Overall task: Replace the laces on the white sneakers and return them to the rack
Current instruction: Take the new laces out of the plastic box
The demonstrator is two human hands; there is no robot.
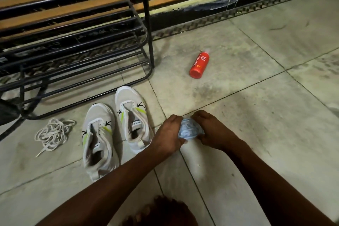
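Clear plastic lace packet (190, 131), clamped in the grip of left hand (169, 132) and right hand (211, 130) at three o'clock from the unlaced white sneakers (100, 115), probably needs tearing open next.

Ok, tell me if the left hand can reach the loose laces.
Likely, once freed: the left hand grips a pale packet with the right hand, and only the sneakers lie between it and the loose laces.

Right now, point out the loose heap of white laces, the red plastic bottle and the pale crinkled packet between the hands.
loose heap of white laces (53, 134): head view, middle of the tangle.
red plastic bottle (199, 65): head view, mid-body, on the label.
pale crinkled packet (190, 131): head view, its exposed middle.
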